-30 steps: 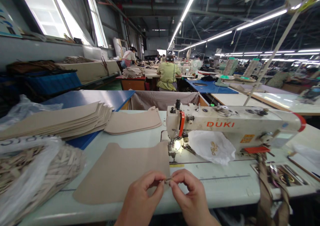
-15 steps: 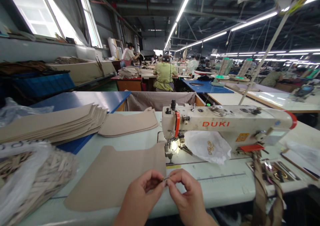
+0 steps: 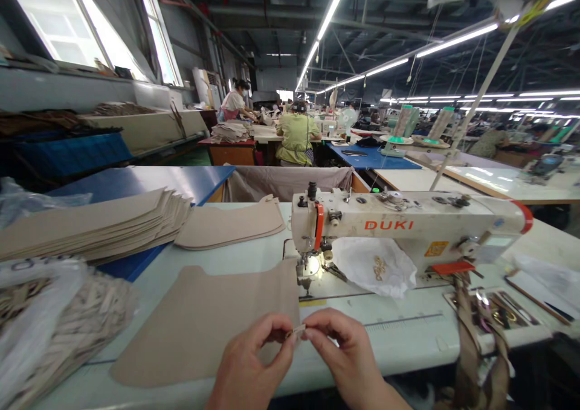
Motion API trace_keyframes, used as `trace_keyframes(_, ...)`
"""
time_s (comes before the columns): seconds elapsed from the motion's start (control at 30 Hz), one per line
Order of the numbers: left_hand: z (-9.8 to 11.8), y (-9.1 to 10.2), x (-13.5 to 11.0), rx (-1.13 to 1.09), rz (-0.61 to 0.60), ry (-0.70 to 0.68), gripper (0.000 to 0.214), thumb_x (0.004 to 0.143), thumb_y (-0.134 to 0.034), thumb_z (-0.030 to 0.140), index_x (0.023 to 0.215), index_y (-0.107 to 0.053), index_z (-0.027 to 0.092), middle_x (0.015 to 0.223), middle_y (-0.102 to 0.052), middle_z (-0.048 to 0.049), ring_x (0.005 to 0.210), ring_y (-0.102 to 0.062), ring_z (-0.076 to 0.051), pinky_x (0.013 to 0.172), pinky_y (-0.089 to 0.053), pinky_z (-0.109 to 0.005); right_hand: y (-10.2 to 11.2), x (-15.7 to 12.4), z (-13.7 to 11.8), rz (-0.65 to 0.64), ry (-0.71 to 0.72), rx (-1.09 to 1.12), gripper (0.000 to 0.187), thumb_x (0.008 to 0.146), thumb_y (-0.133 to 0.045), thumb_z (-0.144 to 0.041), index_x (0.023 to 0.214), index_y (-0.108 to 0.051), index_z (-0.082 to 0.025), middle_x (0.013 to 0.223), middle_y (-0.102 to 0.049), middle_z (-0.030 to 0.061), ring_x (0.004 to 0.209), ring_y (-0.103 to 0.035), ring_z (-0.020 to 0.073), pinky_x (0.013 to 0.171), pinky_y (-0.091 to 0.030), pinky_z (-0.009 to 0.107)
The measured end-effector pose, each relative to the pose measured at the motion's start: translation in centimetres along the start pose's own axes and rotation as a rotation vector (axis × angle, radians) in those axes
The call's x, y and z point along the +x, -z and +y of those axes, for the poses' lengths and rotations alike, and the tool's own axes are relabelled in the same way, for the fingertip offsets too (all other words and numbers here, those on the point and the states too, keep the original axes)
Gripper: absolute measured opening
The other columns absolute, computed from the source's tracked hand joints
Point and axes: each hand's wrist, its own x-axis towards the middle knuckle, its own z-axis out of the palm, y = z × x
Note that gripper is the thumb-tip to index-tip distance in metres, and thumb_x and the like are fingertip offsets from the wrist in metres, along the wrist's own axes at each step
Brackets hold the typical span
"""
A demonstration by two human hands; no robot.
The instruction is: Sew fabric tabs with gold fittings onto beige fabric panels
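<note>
A small beige fabric tab (image 3: 298, 330) is pinched between the fingertips of both hands, with a gold-coloured glint at its left end. My left hand (image 3: 256, 358) grips that end; my right hand (image 3: 347, 349) has its thumb and forefinger on the other. Beneath and to the left of them, a large flat tan panel (image 3: 203, 322) lies on the pale sewing table (image 3: 389, 349). Just beyond the hands stands a white sewing machine (image 3: 408, 217), its lamp lit over the needle plate. Behind its needle, a white cloth or bag (image 3: 357, 262) carries small gold-coloured pieces (image 3: 380, 269).
Stacked tan panels (image 3: 90, 223) lie at the left, with a smaller pile (image 3: 231, 223) beside the machine. A plastic bag of fabric strips (image 3: 86, 319) sits front left. Straps (image 3: 466, 331) hang by a tool tray (image 3: 507, 307) at right. A co-worker (image 3: 294, 132) sits ahead.
The small tab has turned between my fingertips and shows more of its pale fabric. My hands have shifted slightly apart. The view has moved a little.
</note>
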Motion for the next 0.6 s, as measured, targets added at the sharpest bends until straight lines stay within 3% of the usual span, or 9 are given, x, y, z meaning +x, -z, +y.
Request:
trace_keyframes(0.3, 0.4, 0.0, 0.3, -0.069, -0.038, 0.052, 0.008, 0.073, -0.057, 0.028, 0.072, -0.063, 0.023, 0.066, -0.066, 0.006, 0.063, -0.064, -0.01, 0.062, -0.048, -0.013, 0.5, 0.2, -1.2, -0.088, 0.099, -0.21, 0.011, 0.084, -0.057, -0.017, 0.085, -0.067, -0.018, 0.079, -0.067, 0.0017, 0.075, -0.061, 0.0118, 0.069, -0.044, 0.019)
trace_keyframes(0.6, -0.6, -0.4, 0.5, -0.112, -0.117, 0.107, 0.01, 0.074, -0.054, 0.028, 0.071, -0.06, 0.021, 0.066, -0.064, 0.0028, 0.064, -0.062, -0.013, 0.064, -0.048, -0.017, 0.3, 0.7, -1.1, -0.146, 0.076, -0.279, 0.012, 0.08, -0.053, -0.012, 0.077, -0.063, -0.017, 0.071, -0.06, -0.0001, 0.067, -0.054, 0.0097, 0.062, -0.041, 0.016)
